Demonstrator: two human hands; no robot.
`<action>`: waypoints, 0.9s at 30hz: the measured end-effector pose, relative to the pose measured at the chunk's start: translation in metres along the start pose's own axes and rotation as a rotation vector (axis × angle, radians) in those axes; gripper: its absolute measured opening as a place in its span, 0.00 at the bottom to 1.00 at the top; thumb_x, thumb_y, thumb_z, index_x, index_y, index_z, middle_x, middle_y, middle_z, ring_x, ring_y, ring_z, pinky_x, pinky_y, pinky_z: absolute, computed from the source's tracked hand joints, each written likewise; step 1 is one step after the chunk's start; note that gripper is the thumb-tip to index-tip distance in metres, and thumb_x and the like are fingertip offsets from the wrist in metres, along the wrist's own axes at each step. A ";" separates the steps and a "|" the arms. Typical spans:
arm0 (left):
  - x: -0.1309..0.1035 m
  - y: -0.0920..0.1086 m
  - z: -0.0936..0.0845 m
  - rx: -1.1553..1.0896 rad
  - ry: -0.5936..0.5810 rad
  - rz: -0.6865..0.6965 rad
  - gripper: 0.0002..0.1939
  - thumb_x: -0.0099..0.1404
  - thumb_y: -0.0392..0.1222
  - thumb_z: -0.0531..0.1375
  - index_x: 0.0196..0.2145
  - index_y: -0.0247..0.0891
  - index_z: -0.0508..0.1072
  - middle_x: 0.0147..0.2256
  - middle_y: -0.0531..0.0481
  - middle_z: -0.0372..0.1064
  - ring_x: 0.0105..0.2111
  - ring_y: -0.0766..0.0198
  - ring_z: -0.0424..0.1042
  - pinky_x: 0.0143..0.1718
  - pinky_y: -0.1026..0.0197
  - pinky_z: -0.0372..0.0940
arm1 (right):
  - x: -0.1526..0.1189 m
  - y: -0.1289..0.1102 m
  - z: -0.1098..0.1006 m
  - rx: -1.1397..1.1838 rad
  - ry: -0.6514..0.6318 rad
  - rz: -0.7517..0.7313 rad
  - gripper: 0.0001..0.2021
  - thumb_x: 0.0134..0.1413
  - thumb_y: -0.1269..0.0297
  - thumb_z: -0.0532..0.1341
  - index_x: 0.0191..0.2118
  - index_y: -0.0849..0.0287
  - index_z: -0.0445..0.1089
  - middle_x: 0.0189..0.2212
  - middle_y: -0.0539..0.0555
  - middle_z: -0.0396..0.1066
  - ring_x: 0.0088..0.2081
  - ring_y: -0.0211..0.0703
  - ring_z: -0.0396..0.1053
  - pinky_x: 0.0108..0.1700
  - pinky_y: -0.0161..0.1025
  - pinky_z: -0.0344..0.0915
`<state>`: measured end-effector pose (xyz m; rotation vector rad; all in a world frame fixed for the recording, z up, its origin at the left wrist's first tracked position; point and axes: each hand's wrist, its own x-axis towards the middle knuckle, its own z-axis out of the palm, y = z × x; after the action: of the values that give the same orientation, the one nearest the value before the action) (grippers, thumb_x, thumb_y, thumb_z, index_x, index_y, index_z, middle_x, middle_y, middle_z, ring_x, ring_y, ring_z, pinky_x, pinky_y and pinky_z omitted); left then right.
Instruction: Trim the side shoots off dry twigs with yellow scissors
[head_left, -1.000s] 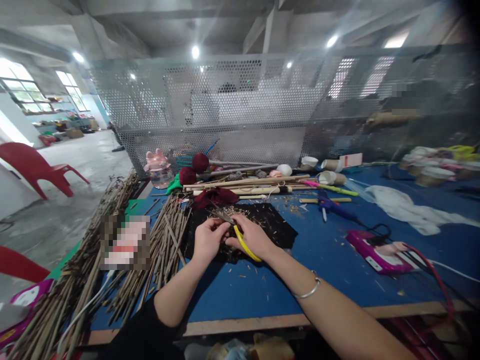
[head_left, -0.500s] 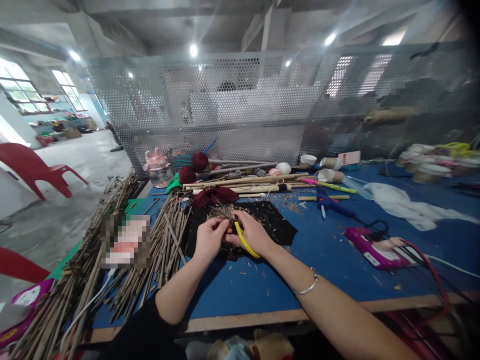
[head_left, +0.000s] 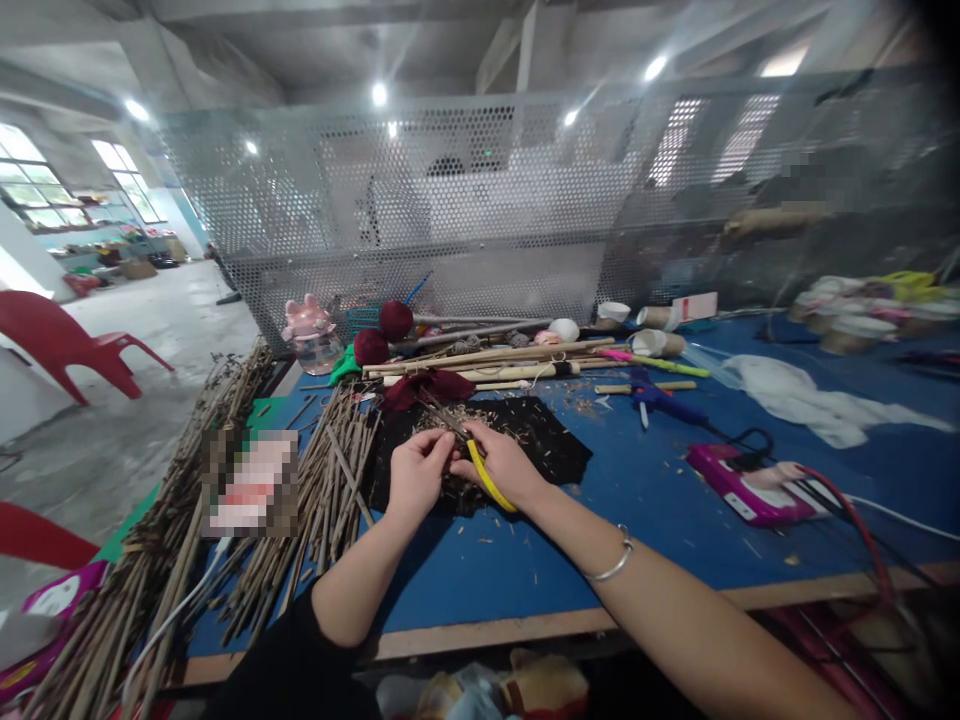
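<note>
Yellow-handled scissors [head_left: 486, 478]: sitting in the right hand's [head_left: 510, 465] curled fingers, blades [head_left: 448, 418] pointing away.
Left hand [head_left: 416, 473]: pinching narrowly beside them, holding what I can't tell.
Care: keeping fingertips clear seems wise.
Black cloth [head_left: 561, 440]: lying beneath the fingers.
Sticks [head_left: 339, 480]: resting leftward.

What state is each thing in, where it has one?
Left hand: fingertips pinched together
Right hand: gripping scissors
Scissors: held, blades pointing forward
Black cloth: spread out, strewn with chips
Glue gun: lying down, unheld
Power strip: plugs inserted
White plastic: crumpled
Sticks: loosely piled
</note>
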<state>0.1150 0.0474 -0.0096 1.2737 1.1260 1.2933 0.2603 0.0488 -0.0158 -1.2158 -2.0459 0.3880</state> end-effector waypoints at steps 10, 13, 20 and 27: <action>0.005 -0.004 0.001 -0.095 -0.001 -0.051 0.14 0.53 0.47 0.59 0.31 0.33 0.73 0.26 0.48 0.70 0.25 0.67 0.69 0.26 0.66 0.65 | -0.002 0.002 -0.002 -0.123 -0.041 0.085 0.25 0.43 0.51 0.62 0.48 0.54 0.61 0.37 0.54 0.70 0.37 0.44 0.69 0.36 0.36 0.61; 0.005 -0.004 0.001 -0.074 -0.027 -0.046 0.13 0.54 0.47 0.58 0.29 0.33 0.72 0.25 0.49 0.69 0.24 0.68 0.68 0.26 0.66 0.65 | -0.002 0.002 -0.002 -0.153 -0.039 0.053 0.28 0.41 0.51 0.63 0.49 0.55 0.59 0.43 0.56 0.67 0.44 0.46 0.65 0.42 0.40 0.60; 0.003 -0.001 0.000 0.049 -0.042 -0.011 0.13 0.54 0.47 0.57 0.31 0.34 0.74 0.26 0.49 0.71 0.27 0.65 0.70 0.27 0.66 0.64 | -0.001 0.001 -0.003 -0.108 -0.022 0.051 0.22 0.46 0.52 0.61 0.46 0.55 0.61 0.39 0.54 0.68 0.39 0.43 0.67 0.39 0.37 0.61; 0.003 -0.004 0.000 0.062 -0.024 -0.034 0.14 0.54 0.49 0.58 0.29 0.33 0.73 0.23 0.50 0.70 0.21 0.68 0.66 0.23 0.67 0.60 | -0.001 0.000 -0.003 -0.099 -0.009 0.063 0.24 0.46 0.51 0.60 0.48 0.55 0.60 0.39 0.55 0.68 0.38 0.44 0.67 0.36 0.36 0.60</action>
<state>0.1156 0.0508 -0.0128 1.3065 1.1743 1.2235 0.2624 0.0476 -0.0142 -1.3426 -2.0598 0.3252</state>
